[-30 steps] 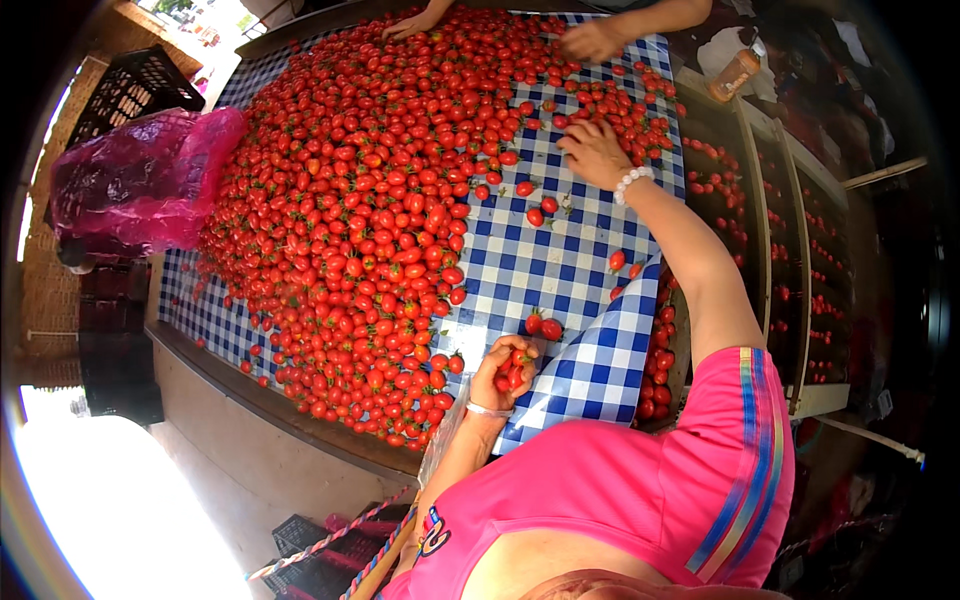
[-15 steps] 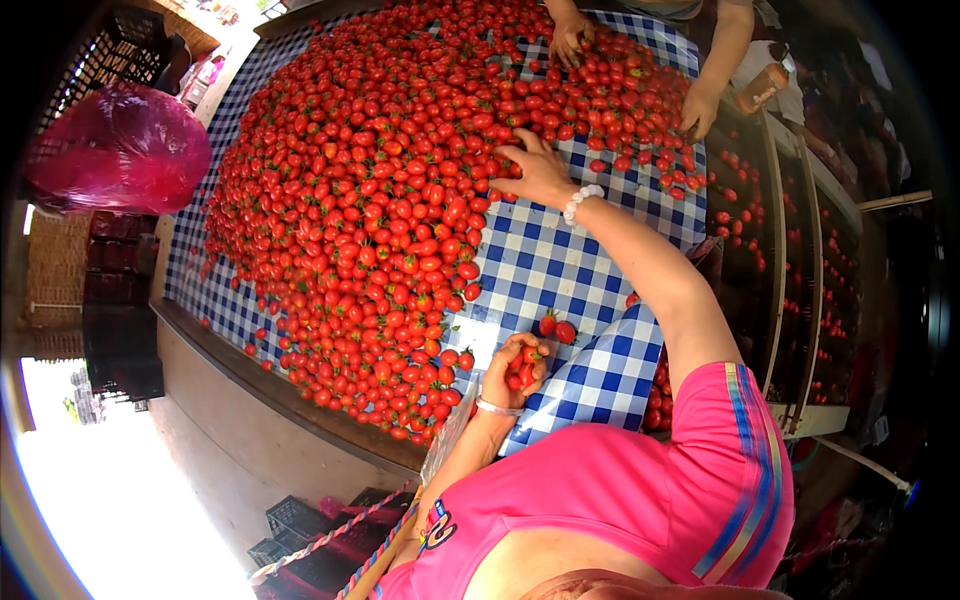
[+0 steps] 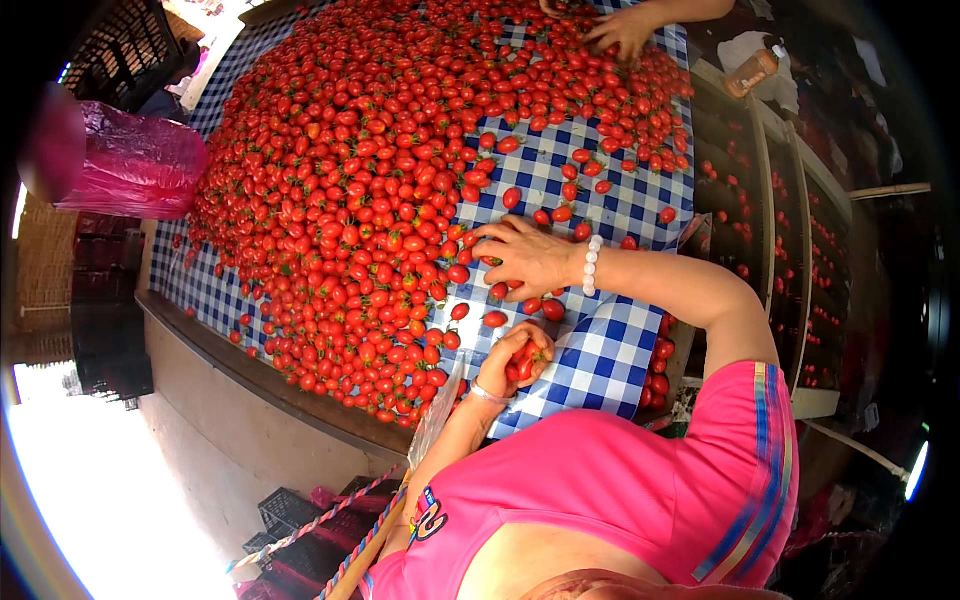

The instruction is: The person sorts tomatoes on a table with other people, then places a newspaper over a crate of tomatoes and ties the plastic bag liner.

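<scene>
The tomatoes (image 3: 340, 200) lie heaped across the table's far and left parts, with a few strays near the hands. I see the left hand (image 3: 507, 356) curled, palm up, with its fingers clamped on a small handful of tomatoes, low over the cloth (image 3: 600, 365). Just above it, the right hand (image 3: 528, 257) reaches in from the right, palm down, fingers apart, at the edge of the heap. Tomatoes lie beside and under its fingertips; whether it grips any, I cannot tell. White beads (image 3: 590, 268) circle that wrist, and a pale band (image 3: 491, 395) the left one.

The cloth is checked blue and white. At its far right corner I make out a co-worker's hand (image 3: 622, 32) among tomatoes, its fingers spread. A bottle (image 3: 752, 72) lies tilted beyond the table's right edge, near a rack (image 3: 815, 403) with more tomatoes between its rails. Over on the left are a pink bag (image 3: 145, 165) and a black crate (image 3: 120, 50).
</scene>
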